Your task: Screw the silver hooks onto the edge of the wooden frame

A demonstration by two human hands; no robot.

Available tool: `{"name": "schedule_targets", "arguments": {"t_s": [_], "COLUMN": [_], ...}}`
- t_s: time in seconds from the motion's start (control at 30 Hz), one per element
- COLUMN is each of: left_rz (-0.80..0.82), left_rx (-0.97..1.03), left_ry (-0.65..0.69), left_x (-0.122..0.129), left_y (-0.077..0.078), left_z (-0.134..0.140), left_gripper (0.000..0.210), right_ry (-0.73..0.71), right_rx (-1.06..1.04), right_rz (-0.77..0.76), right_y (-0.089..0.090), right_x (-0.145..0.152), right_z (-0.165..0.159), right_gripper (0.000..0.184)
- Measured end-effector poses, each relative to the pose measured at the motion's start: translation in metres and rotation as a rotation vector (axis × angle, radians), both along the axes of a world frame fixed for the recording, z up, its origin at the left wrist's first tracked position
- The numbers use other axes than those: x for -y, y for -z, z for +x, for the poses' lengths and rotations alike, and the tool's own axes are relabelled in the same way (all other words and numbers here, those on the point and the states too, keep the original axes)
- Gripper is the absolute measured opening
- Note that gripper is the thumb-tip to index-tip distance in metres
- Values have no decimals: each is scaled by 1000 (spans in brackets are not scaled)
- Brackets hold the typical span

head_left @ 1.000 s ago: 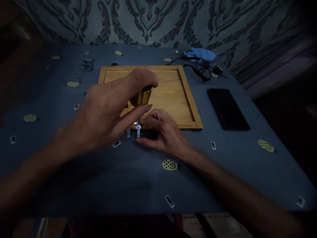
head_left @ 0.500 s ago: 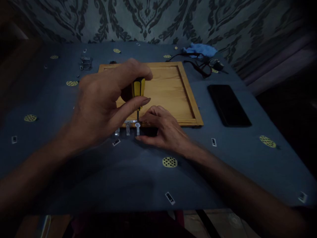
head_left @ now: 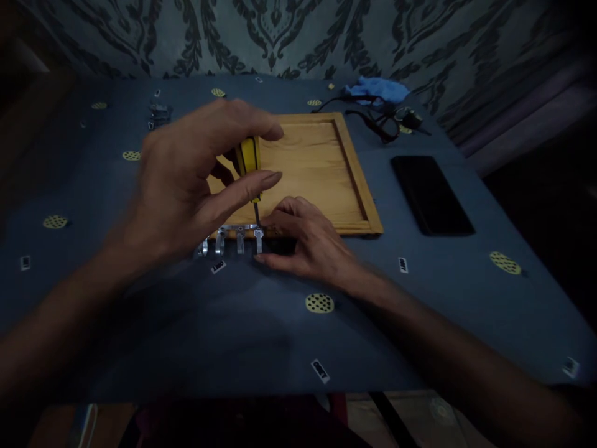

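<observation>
My left hand (head_left: pixel 181 174) is closed around the yellow-and-black handle of a screwdriver (head_left: pixel 249 155), which stands slightly tilted with its shaft pointing down. The shaft's tip meets the top of a small metal hook (head_left: pixel 259 241) at the near edge of a shallow wooden tray-like panel (head_left: pixel 310 168). Beside that spot, my right hand (head_left: pixel 314 242) grips the hook, its thumb at the lower end and its fingers up on the panel's rim. More metal hooks (head_left: pixel 220 241) line the same edge to the left. A screw head under the tip is too small to make out.
A black phone (head_left: pixel 432 196) lies to the right of the panel. Behind it are dark eyeglasses (head_left: pixel 380 124) and a blue cloth (head_left: pixel 379 90). Small metal pieces (head_left: pixel 159 113) sit at the back left on the patterned blue tablecloth (head_left: pixel 261 330). A patterned wall rises behind.
My left hand and the screwdriver handle have shifted left and slightly up, tilting the screwdriver more. Further hooks now show on the left. My right hand stays in place.
</observation>
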State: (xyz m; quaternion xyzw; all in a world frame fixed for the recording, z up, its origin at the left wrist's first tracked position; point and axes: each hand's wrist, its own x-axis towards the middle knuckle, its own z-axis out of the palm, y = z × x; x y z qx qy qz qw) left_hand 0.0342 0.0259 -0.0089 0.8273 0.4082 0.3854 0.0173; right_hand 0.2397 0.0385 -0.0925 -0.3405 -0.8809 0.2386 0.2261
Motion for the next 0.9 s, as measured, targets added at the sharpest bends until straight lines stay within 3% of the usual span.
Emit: {"name": "schedule_targets", "arguments": {"t_s": [0.2,0.53,0.9], "left_rz": [15,-168,-324], "left_rx": [2,196,215], "left_ry": [-65,54,133], "left_x": [0,-5,-4], "left_y": [0,0,-9], "left_z": [1,-4,-9], "left_gripper": [20,25,23], "right_ry": [3,1,-11], "right_rx": [8,25,4], "right_rz": [11,27,22], "right_y": [2,2,3], "right_x": [-1,-1,-2], "right_z": [0,0,2], "right_gripper": [35,36,38]}}
